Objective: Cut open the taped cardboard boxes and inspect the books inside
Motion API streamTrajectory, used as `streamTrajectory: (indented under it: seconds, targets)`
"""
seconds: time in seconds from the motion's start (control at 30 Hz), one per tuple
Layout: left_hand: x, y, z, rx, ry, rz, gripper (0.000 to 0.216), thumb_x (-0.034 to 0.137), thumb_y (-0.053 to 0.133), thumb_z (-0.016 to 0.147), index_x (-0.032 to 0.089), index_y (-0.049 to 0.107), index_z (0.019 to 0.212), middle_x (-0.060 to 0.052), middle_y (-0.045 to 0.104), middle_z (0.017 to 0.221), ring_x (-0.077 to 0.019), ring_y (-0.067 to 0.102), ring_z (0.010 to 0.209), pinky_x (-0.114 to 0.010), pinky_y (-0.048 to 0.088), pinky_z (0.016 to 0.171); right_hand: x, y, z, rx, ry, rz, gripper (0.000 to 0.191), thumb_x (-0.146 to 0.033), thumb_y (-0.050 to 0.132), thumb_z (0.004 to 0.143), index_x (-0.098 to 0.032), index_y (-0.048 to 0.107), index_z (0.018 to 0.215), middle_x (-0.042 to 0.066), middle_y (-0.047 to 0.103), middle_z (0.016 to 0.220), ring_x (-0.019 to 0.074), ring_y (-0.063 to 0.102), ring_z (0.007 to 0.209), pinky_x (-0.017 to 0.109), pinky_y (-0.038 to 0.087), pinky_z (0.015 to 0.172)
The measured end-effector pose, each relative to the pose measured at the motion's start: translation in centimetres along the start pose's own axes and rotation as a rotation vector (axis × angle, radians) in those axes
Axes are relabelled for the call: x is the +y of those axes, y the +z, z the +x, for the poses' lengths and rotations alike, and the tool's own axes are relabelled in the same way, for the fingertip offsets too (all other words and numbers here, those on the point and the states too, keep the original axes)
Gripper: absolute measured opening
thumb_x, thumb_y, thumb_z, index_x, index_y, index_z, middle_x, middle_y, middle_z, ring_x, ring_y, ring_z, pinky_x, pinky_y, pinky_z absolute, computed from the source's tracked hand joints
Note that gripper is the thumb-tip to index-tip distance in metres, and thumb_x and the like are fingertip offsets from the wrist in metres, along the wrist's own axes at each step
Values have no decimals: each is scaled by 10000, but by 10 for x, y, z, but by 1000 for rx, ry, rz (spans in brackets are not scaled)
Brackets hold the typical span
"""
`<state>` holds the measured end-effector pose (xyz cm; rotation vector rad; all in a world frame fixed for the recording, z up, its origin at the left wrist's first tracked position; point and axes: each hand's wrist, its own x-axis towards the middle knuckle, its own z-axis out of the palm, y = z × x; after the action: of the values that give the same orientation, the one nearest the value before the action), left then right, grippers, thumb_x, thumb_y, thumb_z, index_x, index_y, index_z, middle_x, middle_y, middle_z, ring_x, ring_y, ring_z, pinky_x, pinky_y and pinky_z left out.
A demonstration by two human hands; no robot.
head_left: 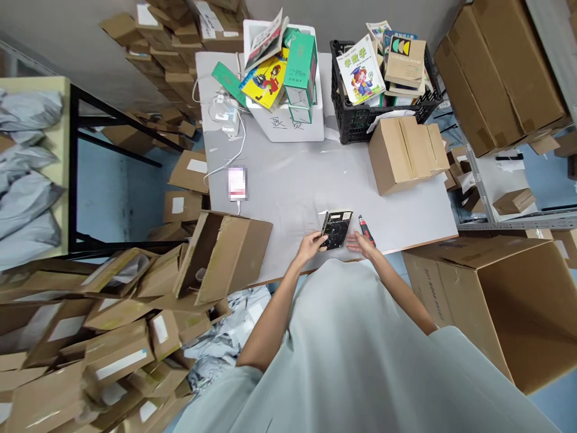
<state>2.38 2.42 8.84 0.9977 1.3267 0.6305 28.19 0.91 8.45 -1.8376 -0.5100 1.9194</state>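
Observation:
A dark-covered book [336,228] lies on the grey table [288,180] near its front edge. My left hand [311,245] grips the book's left edge with curled fingers. My right hand [359,242] rests beside the book's right edge, fingers stretched out and touching it. Just right of that hand lies a red and black utility knife [366,229].
An open cardboard box [222,255] lies on its side at the table's front left. A closed carton [407,153], a black crate of books [383,78] and a white foam box of books [286,72] stand at the back. A phone [237,183] charges at left. Large open carton [509,307] at right.

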Motion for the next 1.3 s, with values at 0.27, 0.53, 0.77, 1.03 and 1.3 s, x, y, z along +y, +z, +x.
streamTrajectory:
  seconds: [0.27, 0.53, 0.77, 1.03, 1.3]
  targets:
    - [23, -34, -32, -24, 470, 434, 242, 338, 777, 983, 330, 880, 1202, -70, 566, 1698, -347, 355, 1698, -611, 279, 1410, -37, -12, -30, -285, -54, 172, 407, -336, 812, 960, -182, 760, 1333, 111, 881, 1150, 280, 838, 1055, 394, 678, 972]
    - [-10, 1, -40, 147, 56, -75, 606, 460, 574, 1080, 144, 579, 1597, -200, 722, 1519, -335, 714, 1378, -504, 598, 1166, -42, 7, -52, -269, -278, 126, 772, -401, 905, 853, -277, 645, 1570, 64, 835, 1362, 294, 805, 1189, 427, 679, 1010]
    - [-28, 5, -36, 112, 102, -157, 531, 439, 679, 987, 141, 704, 1426, -170, 758, 1485, -328, 720, 1376, -478, 568, 1207, -36, 12, -41, -251, -278, 7, 662, -526, 904, 845, -261, 746, 1431, 87, 847, 1312, 321, 785, 1230, 450, 661, 1040]
    - [-66, 4, -14, 100, 41, -127, 497, 257, 650, 933, 150, 727, 1412, -130, 806, 1382, -292, 731, 1343, -461, 568, 1196, -3, 10, -4, -205, -263, -115, 574, -443, 746, 957, -255, 714, 1498, 54, 815, 1403, 279, 741, 1298, 459, 591, 1150]
    - [-96, 6, 8, 185, -67, -22, 442, 170, 677, 821, 151, 814, 1242, -125, 823, 1184, -315, 723, 1189, -482, 561, 1161, 20, 21, 34, -106, -242, -147, 570, -481, 709, 992, -219, 710, 1498, 62, 802, 1426, 282, 695, 1375, 461, 575, 1194]
